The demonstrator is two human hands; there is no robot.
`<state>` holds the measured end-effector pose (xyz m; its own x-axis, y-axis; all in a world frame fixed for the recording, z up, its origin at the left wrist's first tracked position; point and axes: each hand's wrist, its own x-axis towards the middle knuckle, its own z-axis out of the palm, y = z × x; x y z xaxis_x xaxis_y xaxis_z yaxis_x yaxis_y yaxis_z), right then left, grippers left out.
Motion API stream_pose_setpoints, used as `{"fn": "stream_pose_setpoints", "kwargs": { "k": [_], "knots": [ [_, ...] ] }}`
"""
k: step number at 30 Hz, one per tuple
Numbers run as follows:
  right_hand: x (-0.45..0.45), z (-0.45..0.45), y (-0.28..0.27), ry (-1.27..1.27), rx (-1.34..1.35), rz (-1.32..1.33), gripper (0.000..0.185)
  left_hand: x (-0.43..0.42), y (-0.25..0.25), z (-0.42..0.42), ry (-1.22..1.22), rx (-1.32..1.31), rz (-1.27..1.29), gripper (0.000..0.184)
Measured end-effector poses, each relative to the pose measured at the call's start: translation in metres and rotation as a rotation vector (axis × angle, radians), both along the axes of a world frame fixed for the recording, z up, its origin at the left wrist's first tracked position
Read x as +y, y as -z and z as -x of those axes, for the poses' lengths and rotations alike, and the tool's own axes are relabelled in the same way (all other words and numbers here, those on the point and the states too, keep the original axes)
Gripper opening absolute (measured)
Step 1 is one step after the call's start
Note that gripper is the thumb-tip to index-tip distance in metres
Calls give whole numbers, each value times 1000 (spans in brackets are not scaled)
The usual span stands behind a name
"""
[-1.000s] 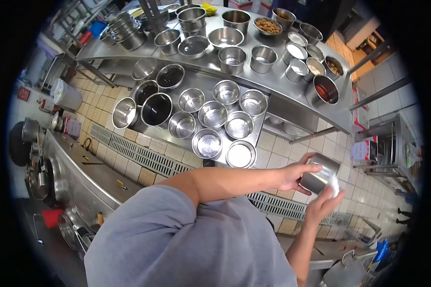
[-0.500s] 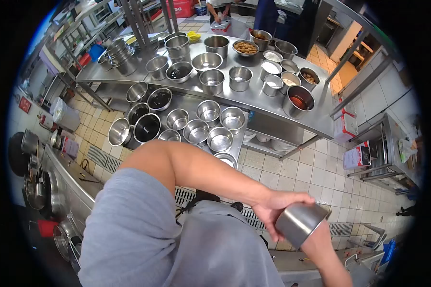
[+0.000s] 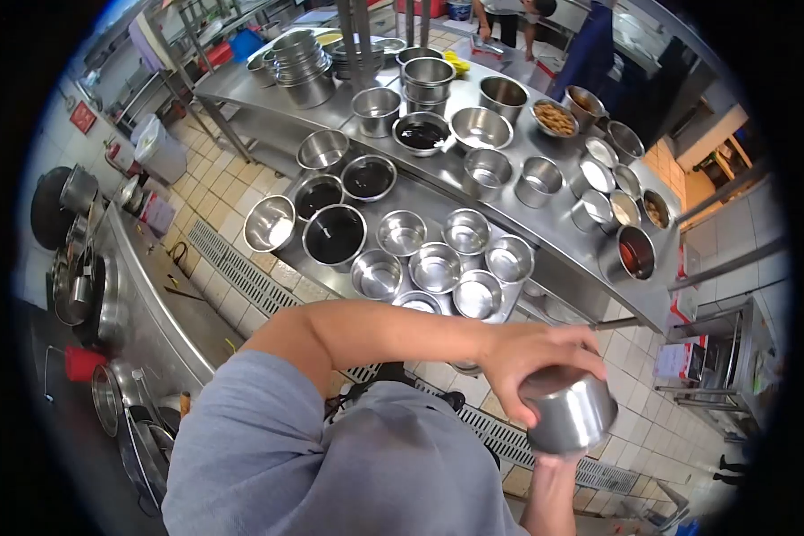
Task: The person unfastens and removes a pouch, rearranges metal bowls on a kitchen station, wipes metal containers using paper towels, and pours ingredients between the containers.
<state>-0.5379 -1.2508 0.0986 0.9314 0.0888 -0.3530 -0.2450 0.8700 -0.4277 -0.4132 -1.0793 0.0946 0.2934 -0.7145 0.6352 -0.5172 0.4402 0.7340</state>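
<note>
A shiny stainless steel pot [image 3: 573, 415] is held tilted over the floor at the lower right, its smooth outer side facing me. My left hand [image 3: 540, 353] reaches across from the left and grips its upper part, thumb on the near side and fingers over the far edge. From below, my right hand [image 3: 558, 464] meets the pot's lower end; its fingers are mostly hidden behind the steel. The inside of the pot cannot be seen. Close beyond my left forearm are several steel pots [image 3: 436, 268] on a low steel surface.
Pots of dark liquid [image 3: 334, 235] stand left of these. The long steel table [image 3: 590, 255] behind carries stacked pots [image 3: 305, 71], a bowl of brown food pieces [image 3: 554, 118] and a pot of reddish liquid [image 3: 636, 253]. A steel counter [image 3: 165, 295] runs along my left; a person [image 3: 509, 22] works far back.
My view has swung to the right-hand side less, so the tables sit further right. The pot has turned in my hands, my left hand now over its top and my right hand beneath.
</note>
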Motion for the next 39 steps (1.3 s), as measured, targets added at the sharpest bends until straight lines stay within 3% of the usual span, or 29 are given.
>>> {"fn": "stream_pose_setpoints", "kwargs": {
  "k": [1,2,4,5,7,8,9,11,13,14,16,18,20,21,24,26,28,29,30,31,35,37,39],
  "knots": [
    [-1,-4,14,-97,-308,88,56,27,9,-13,-134,-129,38,92],
    [1,-20,20,8,-148,148,54,54,19,-27,-264,-265,78,92],
    [-20,-47,32,-117,-407,9,49,112,46,-45,-477,-184,75,95],
    [0,-60,23,-115,-412,11,49,133,51,-50,-588,-121,138,98],
    [36,-98,1,38,-153,984,54,155,65,-59,-702,131,234,109],
    [52,-116,-4,-275,-462,1100,61,155,74,-55,-712,417,299,107],
    [94,-142,-10,-229,-797,1538,62,159,73,-54,-747,539,318,108],
    [130,-178,12,-539,-671,1496,45,168,83,-69,-811,661,311,111],
    [156,-214,19,-472,-701,1613,38,198,95,-104,-753,770,228,106],
    [163,-227,24,-457,-663,1648,34,227,96,-119,-672,886,149,100],
    [169,-254,34,-566,-751,1832,31,300,162,-165,-772,1035,-394,74],
    [173,-268,37,-648,-769,1919,29,305,168,-168,-1054,426,-1190,56],
    [173,-276,34,-730,-798,2008,27,294,186,-165,-902,18,-1533,46],
    [170,-278,33,-765,-809,2082,25,292,213,-170,-982,-16,-1489,37],
    [173,-286,37,-819,-805,2179,23,292,150,-176,-943,57,-1436,28],
    [186,-298,52,-811,-881,2198,23,323,134,-175,-1144,-73,-1216,24],
    [213,-309,78,-756,-849,2236,21,351,67,-156,-1262,46,-1126,23],
    [226,-315,99,-698,-866,2249,19,374,52,-152,-1258,272,-977,20],
    [240,-318,115,-650,-918,2266,17,400,51,-151,-1447,142,-994,18],
    [253,-320,130,-690,-924,2260,17,428,45,-149,-1442,350,-843,18],
    [255,-299,136,-808,-844,2201,25,460,43,-122,-1603,453,-647,20],
    [226,-275,111,-732,-502,2053,36,440,48,-109,-1523,548,-562,19],
    [170,-253,115,-418,-531,1892,44,399,77,-100,-1508,499,-519,19]
  ]
}}
